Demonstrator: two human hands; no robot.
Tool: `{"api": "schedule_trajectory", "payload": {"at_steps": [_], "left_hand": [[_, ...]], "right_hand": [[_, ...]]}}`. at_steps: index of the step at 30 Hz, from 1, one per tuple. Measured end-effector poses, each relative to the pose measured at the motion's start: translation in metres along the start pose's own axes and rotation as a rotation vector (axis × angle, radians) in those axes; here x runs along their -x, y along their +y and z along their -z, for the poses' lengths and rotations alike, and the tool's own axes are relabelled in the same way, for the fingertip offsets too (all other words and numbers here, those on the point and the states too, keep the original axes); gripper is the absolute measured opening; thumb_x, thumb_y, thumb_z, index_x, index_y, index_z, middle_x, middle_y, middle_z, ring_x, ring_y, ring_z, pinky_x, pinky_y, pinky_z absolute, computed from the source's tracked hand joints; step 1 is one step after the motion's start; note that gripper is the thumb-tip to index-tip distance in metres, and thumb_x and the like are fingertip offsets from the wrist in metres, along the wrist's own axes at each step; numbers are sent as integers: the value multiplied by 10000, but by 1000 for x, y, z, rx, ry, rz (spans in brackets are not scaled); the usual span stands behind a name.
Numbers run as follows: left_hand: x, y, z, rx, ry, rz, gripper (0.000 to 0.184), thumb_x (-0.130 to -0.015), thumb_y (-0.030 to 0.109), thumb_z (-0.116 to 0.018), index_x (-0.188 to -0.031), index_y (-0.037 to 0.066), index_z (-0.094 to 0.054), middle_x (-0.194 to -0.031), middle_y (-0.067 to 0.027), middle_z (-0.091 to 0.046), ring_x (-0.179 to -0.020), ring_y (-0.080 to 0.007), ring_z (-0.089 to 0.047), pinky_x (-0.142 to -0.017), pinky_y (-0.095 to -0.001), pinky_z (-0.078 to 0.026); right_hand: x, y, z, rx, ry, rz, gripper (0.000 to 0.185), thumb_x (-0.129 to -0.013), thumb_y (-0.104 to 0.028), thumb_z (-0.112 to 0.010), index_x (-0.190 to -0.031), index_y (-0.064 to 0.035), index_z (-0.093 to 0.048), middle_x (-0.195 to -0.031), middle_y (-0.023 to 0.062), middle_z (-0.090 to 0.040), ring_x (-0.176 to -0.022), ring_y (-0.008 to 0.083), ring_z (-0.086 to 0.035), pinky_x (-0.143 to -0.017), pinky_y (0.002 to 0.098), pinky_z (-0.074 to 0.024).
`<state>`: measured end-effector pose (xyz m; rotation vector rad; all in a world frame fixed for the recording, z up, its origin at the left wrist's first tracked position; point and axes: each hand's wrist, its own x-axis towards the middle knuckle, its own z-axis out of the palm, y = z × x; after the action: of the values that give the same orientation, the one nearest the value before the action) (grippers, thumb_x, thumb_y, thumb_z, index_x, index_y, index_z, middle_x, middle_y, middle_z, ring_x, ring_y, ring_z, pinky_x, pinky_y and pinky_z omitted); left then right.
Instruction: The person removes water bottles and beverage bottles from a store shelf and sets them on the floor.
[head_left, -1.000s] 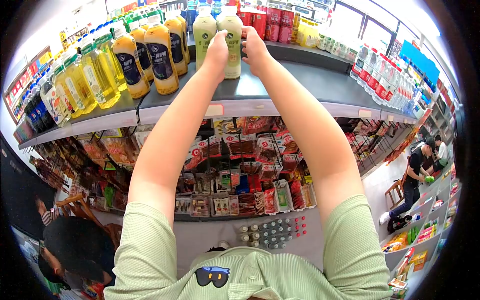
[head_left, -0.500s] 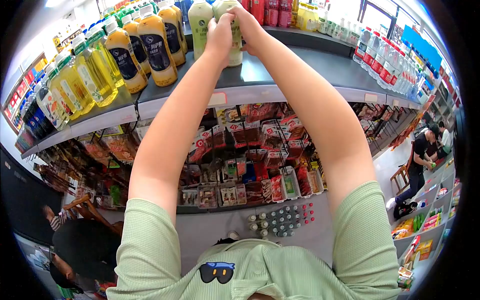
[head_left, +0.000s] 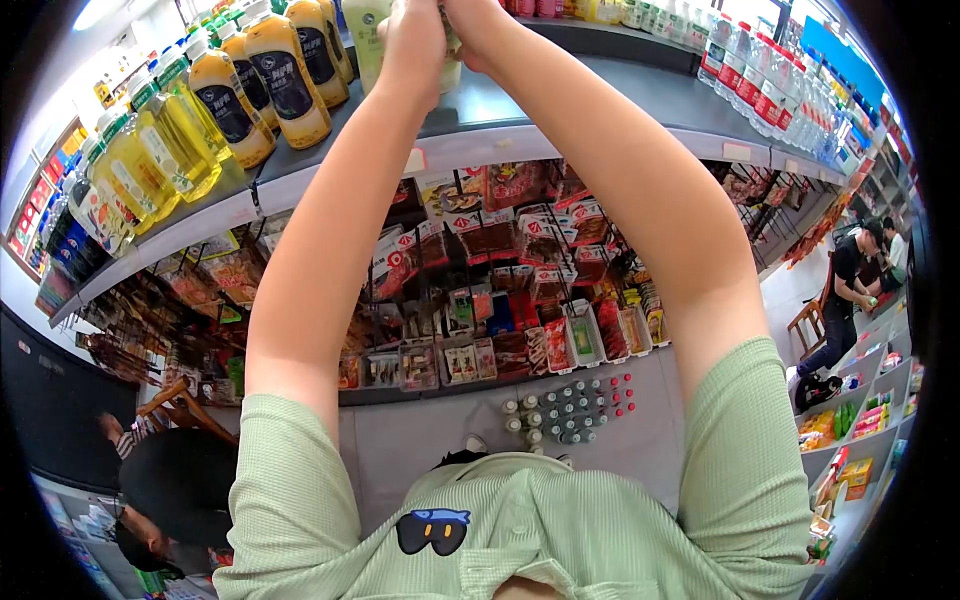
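At the top edge of the view, my left hand (head_left: 413,48) and my right hand (head_left: 480,30) close around a pale green drink bottle (head_left: 450,78) from both sides. Most of that bottle is hidden behind my hands, and the frame cuts off its top. A second pale green bottle (head_left: 364,35) stands on the dark shelf (head_left: 600,100), just left of my left hand. Further left are several orange-yellow bottles with dark labels (head_left: 288,85).
Yellow drink bottles (head_left: 172,145) line the shelf's left end, and red-labelled water bottles (head_left: 745,85) its right. Packaged snacks (head_left: 480,240) hang below. Several bottles (head_left: 570,410) stand on the floor by my feet. One person (head_left: 180,485) is lower left; another (head_left: 848,285) is at right.
My hands and the bottle between them now sit higher and slightly left in the view. The shelf has also shifted upward in the picture.
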<state>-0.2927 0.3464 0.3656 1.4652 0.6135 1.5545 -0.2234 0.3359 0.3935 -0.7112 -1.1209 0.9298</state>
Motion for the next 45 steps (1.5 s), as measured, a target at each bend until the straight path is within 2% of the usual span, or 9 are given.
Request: {"api": "schedule_trajectory", "payload": {"at_steps": [6, 12, 15, 20, 26, 28, 29, 36, 45], "left_hand": [[52, 48, -33, 300, -189, 1, 336, -892, 294, -395, -1086, 66, -548, -1051, -49, -571, -962, -170, -535, -831, -278, -399], [101, 99, -65, 98, 125, 129, 325, -868, 299, -426, -1084, 78, -529, -1043, -34, -555, -967, -149, -505, -845, -257, -377], [119, 66, -60, -121, -6, -163, 509, -810, 341, -499, -1245, 81, -454, -1184, -38, -484, -1143, -138, -404, -963, -409, -303], [165, 43, -59, -182, -135, -217, 668, -770, 233, -577, -1284, -84, -291, -1212, -197, -358, -1122, -240, -401, -971, -344, -323], [242, 0, -73, -392, -290, -40, 883, -779, 291, -589, -1340, -151, -70, -1387, -323, -131, -1302, -398, -150, -1075, -430, -144], [263, -15, -77, -428, -300, 74, 890, -783, 302, -589, -1350, -136, -61, -1396, -314, -126, -1316, -393, -125, -1080, -427, -129], [274, -28, -77, -421, -291, 137, 787, -806, 164, -536, -1395, -57, -63, -1398, -179, -197, -1308, -249, -228, -1070, -355, -184], [345, -117, -84, -114, -145, 606, 787, -831, 301, -526, -1351, -113, -104, -1396, -275, -182, -1322, -354, -166, -1081, -407, -148], [425, -207, -69, 129, 60, 1172, 522, -920, 348, -384, -1301, 19, -245, -1330, -117, -306, -1291, -222, -265, -1079, -377, -181]], "right_hand": [[21, -24, 8, -107, -11, 95, 471, -762, -293, -520, -1093, 21, -404, -885, 140, -492, -771, 204, -517, -639, 339, -446], [51, -48, 33, -209, -171, 75, 195, -799, -227, -482, -845, -50, -550, -768, 51, -512, -668, 133, -508, -553, 287, -422], [88, -60, 46, -173, -150, 133, 286, -780, -260, -503, -951, -32, -516, -780, 71, -517, -665, 142, -506, -554, 291, -426], [137, -39, 82, -185, -75, 28, 600, -747, -287, -584, -1183, 33, -323, -1041, 168, -476, -914, 234, -521, -741, 373, -452], [212, -1, 129, -357, 31, -212, 456, -816, -185, -523, -1226, -92, -345, -1094, 87, -477, -1016, 198, -477, -854, 343, -399], [233, 19, 145, -397, 84, -297, 442, -813, -150, -497, -1229, -110, -352, -1127, 77, -468, -1036, 196, -468, -868, 346, -397], [243, 32, 151, -396, 120, -325, 441, -811, -149, -494, -1228, -109, -356, -1129, 77, -466, -1036, 197, -467, -872, 347, -395], [315, 116, 203, -315, 284, -622, 419, -819, -232, -453, -1217, -120, -389, -1153, 57, -471, -1048, 189, -464, -896, 335, -373], [426, 224, 256, -344, 487, -884, 424, -864, -379, -374, -1187, -114, -442, -1192, 50, -491, -1144, 177, -427, -970, 354, -294]]}}
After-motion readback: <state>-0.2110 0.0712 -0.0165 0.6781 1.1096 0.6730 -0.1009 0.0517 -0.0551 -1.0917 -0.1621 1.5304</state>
